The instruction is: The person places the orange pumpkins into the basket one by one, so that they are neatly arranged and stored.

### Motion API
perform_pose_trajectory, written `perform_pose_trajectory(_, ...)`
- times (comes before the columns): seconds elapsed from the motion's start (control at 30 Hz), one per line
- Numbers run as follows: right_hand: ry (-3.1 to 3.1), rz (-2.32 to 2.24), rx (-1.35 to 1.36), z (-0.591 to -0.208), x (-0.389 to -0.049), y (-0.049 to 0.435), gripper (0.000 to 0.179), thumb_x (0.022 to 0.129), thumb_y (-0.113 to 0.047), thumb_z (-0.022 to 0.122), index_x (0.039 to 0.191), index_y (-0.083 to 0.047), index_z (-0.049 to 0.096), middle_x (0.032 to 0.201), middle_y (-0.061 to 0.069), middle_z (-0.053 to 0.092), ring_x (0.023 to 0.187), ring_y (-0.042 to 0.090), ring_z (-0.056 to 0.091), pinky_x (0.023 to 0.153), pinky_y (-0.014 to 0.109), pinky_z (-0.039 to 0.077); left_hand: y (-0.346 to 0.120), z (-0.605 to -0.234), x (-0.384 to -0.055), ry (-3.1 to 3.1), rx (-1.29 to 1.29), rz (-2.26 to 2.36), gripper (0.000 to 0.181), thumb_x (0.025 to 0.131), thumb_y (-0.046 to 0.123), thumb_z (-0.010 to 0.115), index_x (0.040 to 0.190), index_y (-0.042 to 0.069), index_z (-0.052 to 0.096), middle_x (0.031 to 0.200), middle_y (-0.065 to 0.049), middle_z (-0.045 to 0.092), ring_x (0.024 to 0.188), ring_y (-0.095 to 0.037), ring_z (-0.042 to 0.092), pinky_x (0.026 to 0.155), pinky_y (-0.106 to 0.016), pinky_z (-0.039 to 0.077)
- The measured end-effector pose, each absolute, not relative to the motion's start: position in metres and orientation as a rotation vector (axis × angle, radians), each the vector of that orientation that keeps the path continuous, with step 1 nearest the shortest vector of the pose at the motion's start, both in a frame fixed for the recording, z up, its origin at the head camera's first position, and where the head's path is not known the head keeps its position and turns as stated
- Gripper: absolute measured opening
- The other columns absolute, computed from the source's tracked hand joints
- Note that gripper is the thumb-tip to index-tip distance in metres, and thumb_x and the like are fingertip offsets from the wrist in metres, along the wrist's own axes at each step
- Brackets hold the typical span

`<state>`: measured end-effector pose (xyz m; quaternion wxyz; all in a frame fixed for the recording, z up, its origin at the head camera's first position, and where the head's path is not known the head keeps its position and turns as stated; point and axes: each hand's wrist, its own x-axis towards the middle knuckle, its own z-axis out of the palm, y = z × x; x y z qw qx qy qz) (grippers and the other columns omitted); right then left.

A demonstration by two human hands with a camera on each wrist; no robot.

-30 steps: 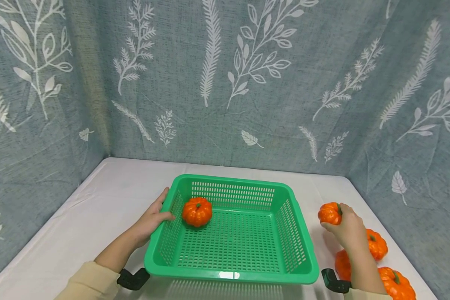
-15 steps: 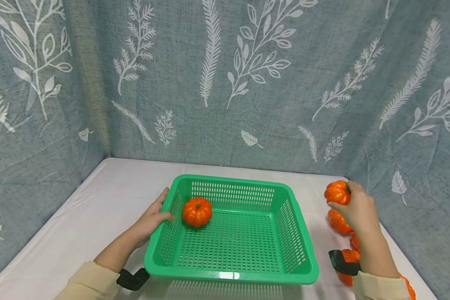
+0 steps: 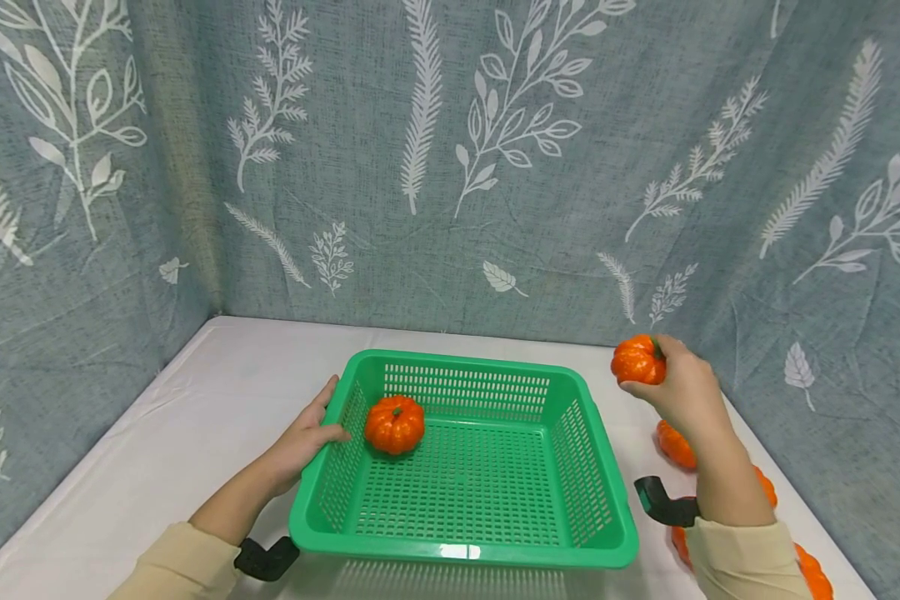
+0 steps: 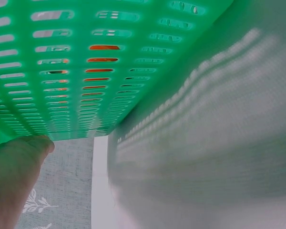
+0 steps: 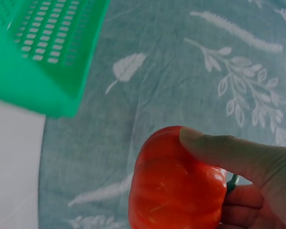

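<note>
My right hand [image 3: 686,387] grips a small orange pumpkin [image 3: 636,361] by its side, thumb and fingers around it, raised above the table right of the basket. In the right wrist view the thumb presses the glossy pumpkin [image 5: 178,183], and its green stem points toward the palm. The green plastic basket [image 3: 461,554] stands in the middle, a second orange pumpkin [image 3: 394,425] lying inside at its left. My left hand [image 3: 300,446] holds the basket's left rim, thumb over the edge and fingers along the outside. Slots in the basket wall [image 4: 76,90] show orange in the left wrist view.
Several more pumpkins lie on the white table at the right, among them one pumpkin [image 3: 675,444] beyond my right wrist and another [image 3: 813,571] near the front, partly hidden by my sleeve. A patterned grey-green curtain [image 3: 450,267] closes off the back and both sides.
My right hand has lifted the pumpkin up from the right side, then brought it left toward the basket. The left hand and the basket have stayed in place.
</note>
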<state>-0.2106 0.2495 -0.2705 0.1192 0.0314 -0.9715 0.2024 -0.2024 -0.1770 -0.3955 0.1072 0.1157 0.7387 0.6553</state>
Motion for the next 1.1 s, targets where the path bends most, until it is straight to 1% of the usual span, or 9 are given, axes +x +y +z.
perform_pose_trajectory(0.1,-2.832,0.601,0.165,-0.266,-0.213,0.238,0.071,0.078,-0.021,0.069,0.132,0.01,0.036,0.122,0.032,0.048,0.096,0.044,0.053,0.075,0.051,0.049,-0.177,-0.397,-0.203,2.167,0.349,1.933,0.092,0.08,0.0,0.045,0.143,0.008,-0.021,0.151,-0.023,-0.009,0.131,-0.046,0.024,0.091,-0.041,0.048)
perform_pose_trajectory(0.47,-2.907,0.739,0.301,-0.263,-0.224,0.187,0.072,0.077,-0.021,0.071,0.135,0.003,0.038,0.125,0.025,0.051,0.103,0.039,0.055,0.081,0.047,0.051,-0.179,-0.398,-0.203,2.152,0.353,1.951,0.093,0.08,0.0,0.046,0.143,0.009,-0.022,0.151,-0.024,-0.006,0.129,-0.046,0.028,0.089,-0.041,0.049)
perform_pose_trajectory(0.63,-2.901,0.738,0.381,-0.269,-0.228,0.164,0.069,0.074,-0.019,0.074,0.131,0.002,0.042,0.123,0.021,0.053,0.103,0.037,0.055,0.083,0.046,0.051,-0.179,-0.398,-0.203,2.143,0.349,1.956,0.093,0.079,-0.001,0.045,0.143,0.009,-0.022,0.151,-0.025,-0.006,0.128,-0.046,0.029,0.089,-0.041,0.049)
perform_pose_trajectory(0.83,-2.887,0.706,0.486,-0.275,-0.23,0.134,0.067,0.07,-0.017,0.077,0.127,0.002,0.048,0.122,0.019,0.055,0.104,0.036,0.055,0.086,0.046,0.05,-0.179,-0.398,-0.203,2.142,0.347,1.96,0.094,0.079,-0.001,0.046,0.143,0.008,-0.021,0.15,-0.027,-0.002,0.125,-0.046,0.034,0.087,-0.042,0.05)
perform_pose_trajectory(0.97,-2.907,0.676,0.541,-0.281,-0.231,0.116,0.067,0.069,-0.018,0.078,0.126,0.001,0.049,0.121,0.016,0.055,0.103,0.032,0.056,0.085,0.043,0.051,-0.179,-0.398,-0.203,2.147,0.346,1.962,0.093,0.079,-0.001,0.045,0.143,0.009,-0.021,0.15,-0.026,-0.004,0.126,-0.047,0.032,0.086,-0.042,0.05)
perform_pose_trajectory(1.1,-2.951,0.641,0.586,-0.29,-0.233,0.099,0.064,0.068,-0.017,0.079,0.124,-0.001,0.051,0.116,0.013,0.058,0.099,0.028,0.058,0.079,0.038,0.053,-0.178,-0.398,-0.203,2.147,0.337,1.963,0.094,0.078,-0.001,0.046,0.143,0.009,-0.021,0.151,-0.025,-0.005,0.128,-0.047,0.03,0.088,-0.042,0.05)
